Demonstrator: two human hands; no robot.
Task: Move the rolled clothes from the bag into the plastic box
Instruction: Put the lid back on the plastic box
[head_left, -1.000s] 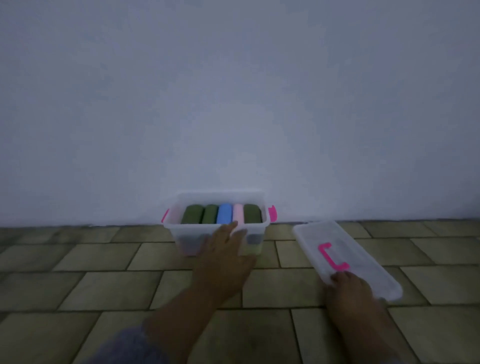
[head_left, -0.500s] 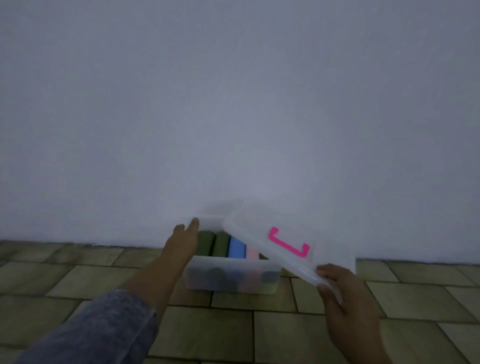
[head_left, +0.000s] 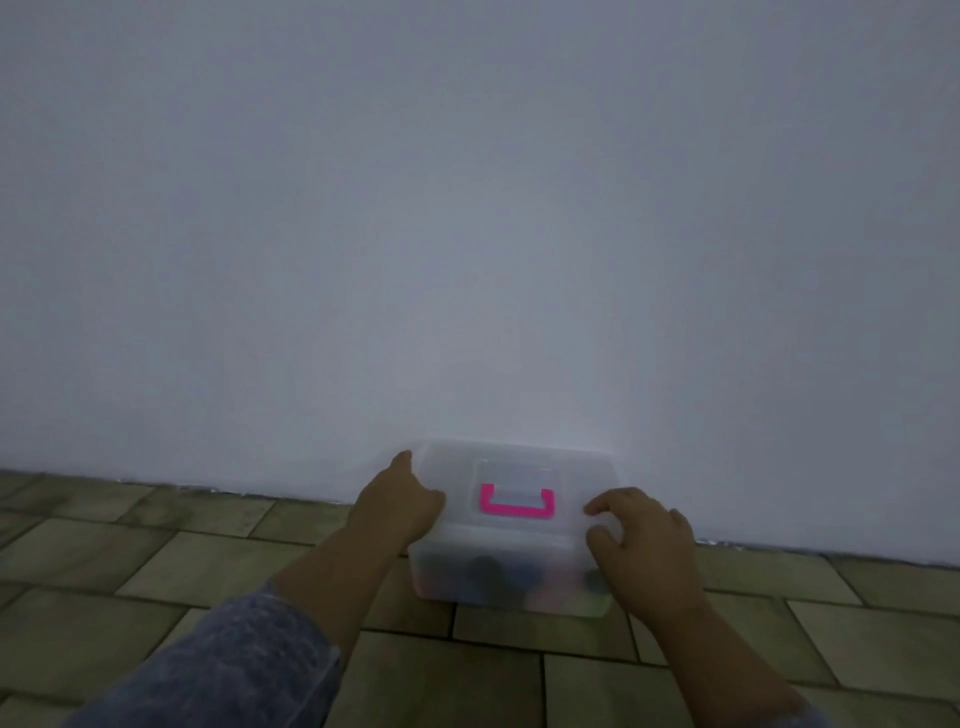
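Hands sit on both ends of the lid (head_left: 519, 475), likely to press it flat so it snaps on. Left hand (head_left: 402, 506) rests on the left end with fingers spread loose, gripping nothing. Right hand (head_left: 641, 538) curls its fingers (head_left: 605, 512) over the right edge. Rolled clothes (head_left: 498, 577) show dimly inside the plastic box (head_left: 441, 571), which stands on the floor (head_left: 156, 571) by the wall (head_left: 467, 208). No bag is seen. Its pink handle (head_left: 517, 504) lies flat on top.

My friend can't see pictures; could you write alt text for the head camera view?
Two bare hands, left hand and right hand, press a clear lid with a pink handle onto a plastic box on a tiled floor against a white wall.
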